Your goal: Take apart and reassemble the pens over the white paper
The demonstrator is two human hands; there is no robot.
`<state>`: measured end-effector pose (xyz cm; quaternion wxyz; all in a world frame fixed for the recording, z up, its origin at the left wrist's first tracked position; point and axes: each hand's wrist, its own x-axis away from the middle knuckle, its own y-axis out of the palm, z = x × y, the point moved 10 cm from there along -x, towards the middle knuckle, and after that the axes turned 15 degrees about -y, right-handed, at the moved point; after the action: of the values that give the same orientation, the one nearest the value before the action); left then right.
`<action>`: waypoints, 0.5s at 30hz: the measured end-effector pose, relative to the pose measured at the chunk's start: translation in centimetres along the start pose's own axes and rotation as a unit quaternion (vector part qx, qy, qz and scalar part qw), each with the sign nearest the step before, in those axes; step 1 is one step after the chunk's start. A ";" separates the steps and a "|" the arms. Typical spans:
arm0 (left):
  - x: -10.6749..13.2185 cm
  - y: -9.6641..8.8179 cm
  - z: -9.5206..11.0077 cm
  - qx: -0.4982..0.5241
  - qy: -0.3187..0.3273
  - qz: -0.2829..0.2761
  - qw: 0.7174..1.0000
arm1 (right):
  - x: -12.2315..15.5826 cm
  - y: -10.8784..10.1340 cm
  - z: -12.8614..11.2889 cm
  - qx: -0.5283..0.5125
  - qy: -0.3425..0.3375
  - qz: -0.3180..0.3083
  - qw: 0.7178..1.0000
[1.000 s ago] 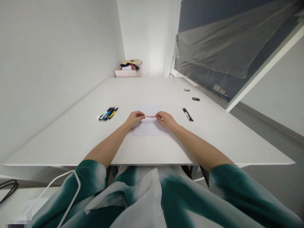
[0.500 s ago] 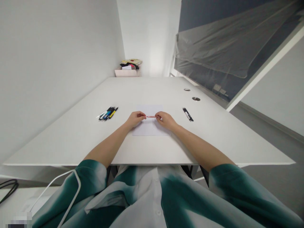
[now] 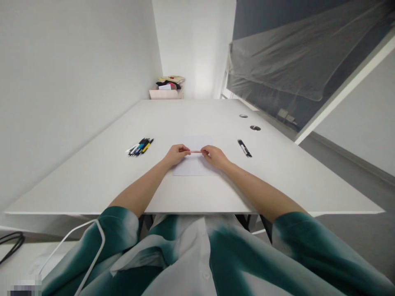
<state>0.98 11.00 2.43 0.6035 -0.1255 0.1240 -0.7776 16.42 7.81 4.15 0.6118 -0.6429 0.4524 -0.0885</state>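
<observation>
A thin pink pen [image 3: 196, 151] is held level above a white sheet of paper [image 3: 195, 165] on the white table [image 3: 92, 176]. My left hand [image 3: 175, 154] pinches its left end with curled fingers. My right hand [image 3: 215, 157] pinches its right end the same way. Both hands hover just over the sheet's middle. The ends of the pen are hidden inside my fingers.
A bundle of several pens [image 3: 140, 147] lies to the left of the paper. A black marker [image 3: 244, 148] lies to the right. Two round cable holes [image 3: 254, 128] sit further back right. A box with clutter [image 3: 166, 91] stands at the table's far end.
My hands have drawn slightly closer together along the pink pen, so less of it shows between them. Everything else is unchanged.
</observation>
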 end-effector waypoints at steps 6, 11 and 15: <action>0.1 0.1 0.1 -0.015 0.003 0.000 1.000 | 0.1 0.2 0.0 0.008 -0.005 0.001 1.000; 0.1 0.2 0.2 -0.030 0.012 0.007 0.999 | 0.1 0.4 0.0 0.018 -0.005 -0.008 1.000; 0.3 0.3 0.5 -0.054 0.024 0.014 0.998 | 0.1 0.5 -0.3 0.023 -0.010 -0.016 1.000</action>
<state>1.38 10.63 2.84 0.6034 -0.1375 0.1820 -0.7641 16.05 7.64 3.73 0.6292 -0.6370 0.4335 -0.1023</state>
